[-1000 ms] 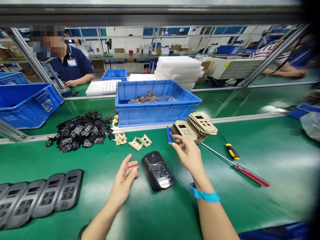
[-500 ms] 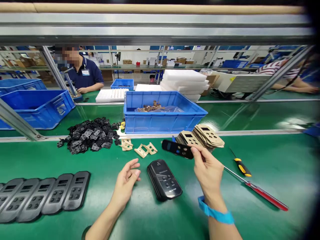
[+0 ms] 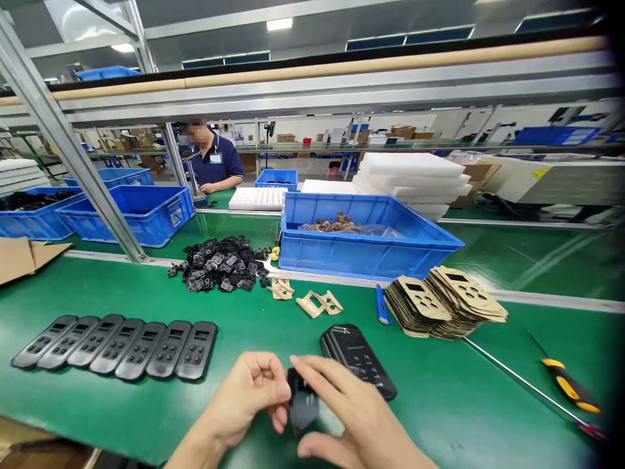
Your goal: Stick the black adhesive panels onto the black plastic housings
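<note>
Low in the middle, a glossy dark faceplate (image 3: 303, 412) is held between both hands, partly covered by fingers and smeared. My left hand (image 3: 249, 394) is closed, pinching its left edge between thumb and fingers. My right hand (image 3: 349, 407) grips it from the right, fingers over the upper end and thumb at the lower end. Just beyond the right hand lies a small stack of glossy black faceplates (image 3: 359, 355) with button markings, partly hidden by that hand. Left of my hands, several black device housings (image 3: 196, 352) with buttons and display windows lie in an overlapping row.
Beyond are a heap of small black button pads (image 3: 222, 264), peeled tan backing papers (image 3: 319, 303), a blue cutter (image 3: 382, 305) and stacked tan-backed sheets (image 3: 424, 303). Screwdrivers (image 3: 566, 384) lie right. A blue bin (image 3: 361, 251) stands behind; a co-worker (image 3: 215, 159) sits farther back.
The view has swung left and up. My right hand has brought the faceplate down in front of me, and my left hand, empty before, has taken hold of it too.
</note>
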